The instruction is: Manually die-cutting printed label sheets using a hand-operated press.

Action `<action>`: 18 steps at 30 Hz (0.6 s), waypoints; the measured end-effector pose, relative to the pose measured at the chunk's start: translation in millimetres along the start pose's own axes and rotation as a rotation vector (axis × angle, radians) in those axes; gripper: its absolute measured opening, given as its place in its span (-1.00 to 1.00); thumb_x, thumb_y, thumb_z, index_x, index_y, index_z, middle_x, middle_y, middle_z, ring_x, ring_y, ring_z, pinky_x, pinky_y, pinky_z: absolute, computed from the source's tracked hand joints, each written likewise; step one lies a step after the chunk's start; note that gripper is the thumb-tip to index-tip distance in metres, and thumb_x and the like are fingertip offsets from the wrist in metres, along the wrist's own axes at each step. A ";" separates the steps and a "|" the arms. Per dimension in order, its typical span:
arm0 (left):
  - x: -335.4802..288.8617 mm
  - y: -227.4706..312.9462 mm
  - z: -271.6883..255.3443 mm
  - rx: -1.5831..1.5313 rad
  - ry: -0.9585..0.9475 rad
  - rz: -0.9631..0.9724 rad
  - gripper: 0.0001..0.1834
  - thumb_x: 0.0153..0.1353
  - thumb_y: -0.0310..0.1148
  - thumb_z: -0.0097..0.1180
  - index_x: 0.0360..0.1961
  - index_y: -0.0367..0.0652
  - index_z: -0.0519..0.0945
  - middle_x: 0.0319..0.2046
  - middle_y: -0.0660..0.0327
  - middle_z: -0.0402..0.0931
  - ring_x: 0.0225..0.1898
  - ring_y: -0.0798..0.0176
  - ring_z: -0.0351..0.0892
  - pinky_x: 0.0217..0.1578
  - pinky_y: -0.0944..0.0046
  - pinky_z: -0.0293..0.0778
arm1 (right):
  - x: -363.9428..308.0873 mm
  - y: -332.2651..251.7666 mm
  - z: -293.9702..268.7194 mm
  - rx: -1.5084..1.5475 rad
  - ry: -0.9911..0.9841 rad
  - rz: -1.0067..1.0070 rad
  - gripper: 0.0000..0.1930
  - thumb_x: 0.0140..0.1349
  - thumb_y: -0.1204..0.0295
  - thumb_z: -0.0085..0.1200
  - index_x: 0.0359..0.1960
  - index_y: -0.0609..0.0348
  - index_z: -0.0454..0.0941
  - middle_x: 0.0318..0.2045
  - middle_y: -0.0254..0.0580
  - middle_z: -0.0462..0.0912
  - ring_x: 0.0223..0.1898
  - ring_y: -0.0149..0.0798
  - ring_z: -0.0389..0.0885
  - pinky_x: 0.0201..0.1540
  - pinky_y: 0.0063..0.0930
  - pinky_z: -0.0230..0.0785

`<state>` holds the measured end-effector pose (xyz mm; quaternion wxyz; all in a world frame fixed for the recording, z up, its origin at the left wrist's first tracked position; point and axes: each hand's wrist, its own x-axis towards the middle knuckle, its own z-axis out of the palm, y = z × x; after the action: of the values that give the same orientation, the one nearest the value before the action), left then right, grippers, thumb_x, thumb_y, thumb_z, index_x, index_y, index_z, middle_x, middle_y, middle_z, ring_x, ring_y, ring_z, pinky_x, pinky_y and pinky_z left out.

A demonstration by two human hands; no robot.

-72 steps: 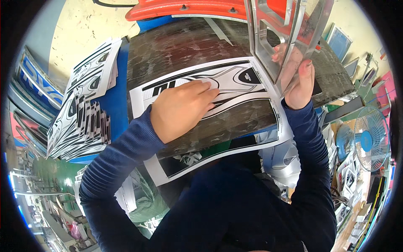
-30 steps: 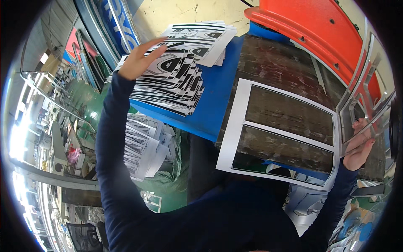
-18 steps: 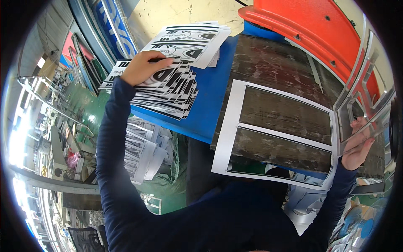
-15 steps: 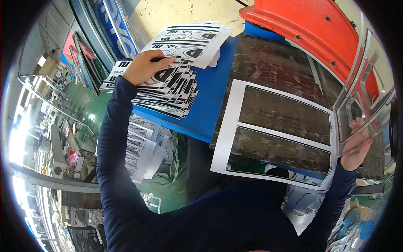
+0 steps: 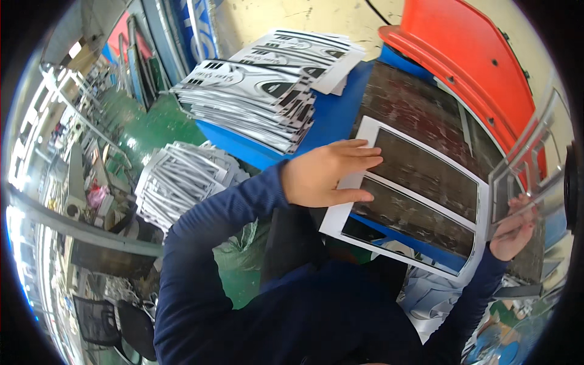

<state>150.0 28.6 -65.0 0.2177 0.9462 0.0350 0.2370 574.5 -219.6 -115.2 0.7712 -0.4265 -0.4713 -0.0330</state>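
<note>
A white paper frame with two rectangular cut-outs (image 5: 365, 129) lies on the dark worn board (image 5: 395, 91), its near part past the board's edge. My left hand (image 5: 322, 173) reaches over the frame's left border, fingers stretched out and thumb apart, with nothing gripped. At the right, my right hand (image 5: 514, 228) holds a clear plate with raised frame-like edges (image 5: 508, 176), tilted upright beside the paper frame. Its fingers show partly through the clear material. Left of the board, a stack of printed black-and-white sheets (image 5: 243, 100) rests on a blue surface (image 5: 334, 118).
A large red machine part (image 5: 462, 48) curves over the far right of the board. More printed sheets (image 5: 322, 45) lie behind the stack. Below the blue surface, a pile of white paper pieces (image 5: 176, 182) sits lower down. An office chair (image 5: 115, 322) stands at lower left.
My left hand has left the printed stack and moved right to the paper frame's left border. My right hand stays at the clear plate. The whole view has shifted slightly.
</note>
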 end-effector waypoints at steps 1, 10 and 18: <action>-7.2 0.2 6.5 0.224 -0.061 -0.106 -0.36 0.17 -0.24 0.36 0.23 -0.28 0.48 0.31 -0.02 0.37 0.43 -0.11 0.19 0.31 -0.04 0.29 | 2.6 -2.6 -5.1 0.015 -0.024 0.005 -0.25 0.40 -0.11 -0.16 0.28 0.40 0.33 0.15 0.03 0.48 0.10 -0.13 0.45 0.23 -0.21 0.16; -92.7 18.0 -34.6 -0.039 0.181 -0.040 -0.71 0.17 -0.38 0.33 -0.10 -0.27 0.67 -0.02 0.00 0.64 0.11 -0.09 0.57 0.12 0.07 0.50 | 4.5 -53.7 1.8 0.554 -0.005 0.312 -0.10 0.41 -0.21 -0.27 0.32 0.57 0.19 0.24 0.20 0.38 0.28 -0.05 0.34 0.41 -0.16 0.00; -277.1 -18.7 -191.8 0.567 0.098 -0.903 -0.63 0.22 -0.31 0.26 0.07 -0.07 0.66 0.12 0.00 0.57 0.13 -0.01 0.57 0.17 0.11 0.44 | -2.7 -55.3 10.5 -0.125 0.222 0.114 -0.05 0.36 -0.25 -0.21 0.34 0.58 0.16 0.23 0.20 0.36 0.30 -0.03 0.28 0.41 -0.20 -0.02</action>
<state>-183.5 74.3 -41.0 0.0322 0.8465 0.5114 0.1447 540.6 -248.3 -80.7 0.7911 -0.4936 -0.3552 -0.0657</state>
